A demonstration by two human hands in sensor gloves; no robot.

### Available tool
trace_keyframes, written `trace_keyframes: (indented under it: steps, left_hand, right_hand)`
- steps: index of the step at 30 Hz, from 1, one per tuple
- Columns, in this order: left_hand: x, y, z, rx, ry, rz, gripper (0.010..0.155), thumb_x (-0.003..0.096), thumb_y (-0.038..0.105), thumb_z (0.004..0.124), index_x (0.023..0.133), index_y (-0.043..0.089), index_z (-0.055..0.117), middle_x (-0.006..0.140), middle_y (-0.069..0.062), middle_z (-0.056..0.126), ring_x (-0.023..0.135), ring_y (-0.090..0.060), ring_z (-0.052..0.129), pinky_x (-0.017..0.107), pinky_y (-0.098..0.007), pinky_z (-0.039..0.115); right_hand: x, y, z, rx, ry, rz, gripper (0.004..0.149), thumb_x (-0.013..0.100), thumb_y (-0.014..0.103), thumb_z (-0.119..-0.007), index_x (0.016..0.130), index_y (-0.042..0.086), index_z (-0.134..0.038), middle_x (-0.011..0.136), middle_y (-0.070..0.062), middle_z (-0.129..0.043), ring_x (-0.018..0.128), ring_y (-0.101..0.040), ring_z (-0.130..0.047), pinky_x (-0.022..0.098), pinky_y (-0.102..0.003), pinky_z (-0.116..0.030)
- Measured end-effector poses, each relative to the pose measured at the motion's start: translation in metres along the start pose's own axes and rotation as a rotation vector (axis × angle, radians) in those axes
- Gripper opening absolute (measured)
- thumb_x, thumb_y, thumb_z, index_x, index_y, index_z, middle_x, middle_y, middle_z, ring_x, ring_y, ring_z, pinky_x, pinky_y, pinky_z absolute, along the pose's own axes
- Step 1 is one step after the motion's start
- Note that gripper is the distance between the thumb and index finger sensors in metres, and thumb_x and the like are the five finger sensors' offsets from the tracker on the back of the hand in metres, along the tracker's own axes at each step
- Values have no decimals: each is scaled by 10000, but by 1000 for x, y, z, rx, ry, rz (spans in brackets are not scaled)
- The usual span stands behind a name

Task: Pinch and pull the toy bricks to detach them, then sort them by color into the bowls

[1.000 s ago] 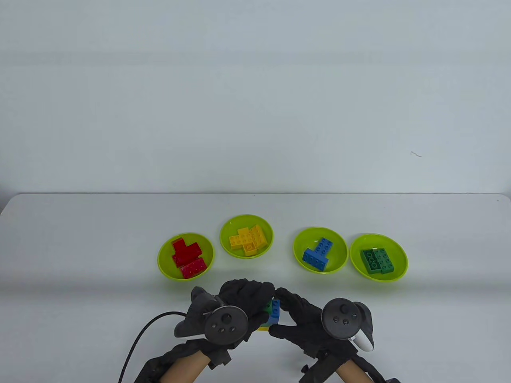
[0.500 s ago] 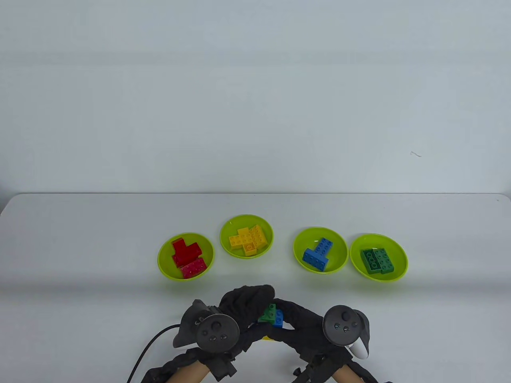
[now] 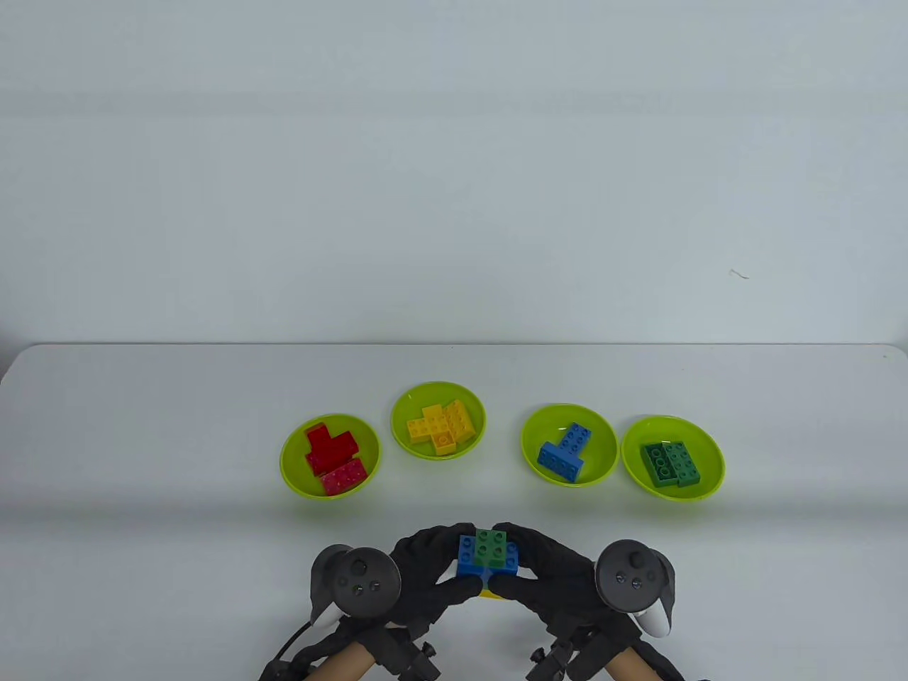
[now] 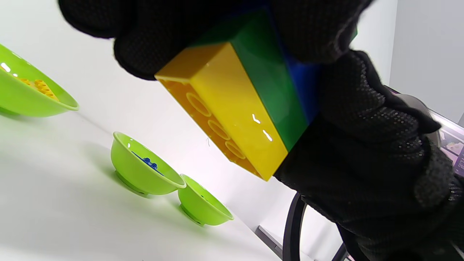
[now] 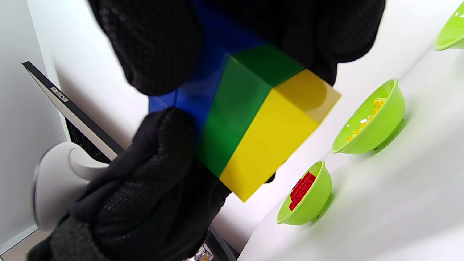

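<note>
A brick stack (image 3: pixel 486 557) is held above the table's near edge by both hands. From above it shows a small green brick (image 3: pixel 493 547) on a blue brick (image 3: pixel 468 560). The wrist views show its side layers: yellow brick (image 4: pixel 232 108) at the bottom, a green brick (image 4: pixel 270 83) above it, then blue (image 4: pixel 302 87). My left hand (image 3: pixel 433 567) grips the stack's left end and my right hand (image 3: pixel 543 567) grips its right end, fingers curled round it. The same stack (image 5: pixel 253 127) fills the right wrist view.
Four lime bowls stand in a row beyond the hands: one with red bricks (image 3: pixel 330 456), one with yellow bricks (image 3: pixel 438 421), one with blue bricks (image 3: pixel 569 445), one with green bricks (image 3: pixel 672 459). A black cable (image 3: pixel 287 649) trails at the lower left.
Both hands have drawn back toward the near edge and turned the stack, so its studded top now faces the table camera. Both hands still hold it.
</note>
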State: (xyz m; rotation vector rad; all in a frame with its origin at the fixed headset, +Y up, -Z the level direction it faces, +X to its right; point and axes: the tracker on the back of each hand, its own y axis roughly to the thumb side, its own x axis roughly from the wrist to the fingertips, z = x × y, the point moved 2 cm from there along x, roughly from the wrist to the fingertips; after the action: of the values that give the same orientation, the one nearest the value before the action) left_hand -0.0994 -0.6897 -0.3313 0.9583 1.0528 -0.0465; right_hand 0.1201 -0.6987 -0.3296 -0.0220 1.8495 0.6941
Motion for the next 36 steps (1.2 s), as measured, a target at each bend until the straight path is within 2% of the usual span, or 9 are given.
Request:
trace_keyframes:
  steps: [3, 7, 11, 17, 20, 22, 27, 32, 36]
  left_hand:
    - [0, 0, 1, -9, 10, 2, 668, 459, 414, 753, 967, -12, 670, 864, -269, 816, 760, -431, 861, 605, -592, 665]
    - [-1, 0, 0, -33, 43, 14, 664, 452, 414, 751, 965, 0, 677, 860, -258, 825, 755, -418, 870, 603, -580, 677]
    - [0, 3, 2, 1, 17, 25, 661, 451, 412, 754, 962, -2, 685, 856, -261, 828, 750, -420, 871, 602, -581, 675]
    - [0, 7, 10, 26, -24, 42, 660, 451, 412, 756, 955, -11, 696, 842, -268, 837, 733, -421, 877, 594, -584, 677]
    - [0, 11, 9, 128, -10, 86, 662, 447, 410, 755, 954, -13, 696, 841, -270, 836, 733, -421, 877, 595, -584, 677]
    - [1, 13, 8, 218, -1, 113, 663, 448, 426, 741, 955, 2, 693, 845, -250, 841, 737, -402, 887, 596, -570, 692]
    - [1, 8, 10, 54, -19, 30, 651, 446, 409, 758, 941, -11, 708, 826, -269, 847, 715, -419, 888, 584, -584, 686]
    - [1, 8, 11, 50, -20, 23, 652, 442, 402, 763, 937, -19, 713, 821, -277, 848, 710, -425, 886, 581, -587, 683]
    - [2, 18, 12, 254, -6, 154, 653, 413, 381, 778, 947, 14, 699, 854, -261, 828, 745, -422, 867, 599, -576, 674]
  right_hand:
    - [-1, 1, 0, 6, 2, 6, 632, 466, 357, -835, 992, 48, -672, 934, -208, -808, 809, -415, -853, 671, -545, -641]
    - [0, 11, 4, -76, -4, 39, 650, 474, 382, -835, 1007, 55, -654, 949, -206, -791, 825, -412, -838, 689, -545, -620]
    - [-1, 22, 10, -116, -41, 95, 693, 471, 420, -830, 1025, 53, -632, 968, -214, -772, 841, -418, -821, 695, -553, -607]
    - [-4, 29, 12, -143, -63, 115, 626, 470, 418, -831, 969, 57, -715, 887, -197, -851, 763, -397, -885, 656, -551, -652]
    - [-3, 27, 13, -108, -52, 89, 611, 463, 385, -843, 954, 38, -733, 876, -214, -859, 742, -415, -891, 643, -559, -658]
    - [-4, 31, 12, -154, -52, 101, 604, 460, 370, -844, 955, 42, -736, 885, -215, -857, 756, -422, -887, 645, -563, -654]
    - [-6, 43, 10, -333, -101, 149, 602, 449, 378, -827, 942, 39, -763, 864, -214, -883, 734, -398, -914, 642, -548, -680]
    - [-5, 39, 13, -278, -105, 124, 593, 446, 372, -838, 930, 36, -782, 838, -221, -903, 706, -401, -928, 627, -549, -692]
    - [-2, 31, 16, -142, -49, 44, 586, 464, 382, -819, 921, 17, -789, 814, -229, -915, 686, -399, -936, 619, -553, -696]
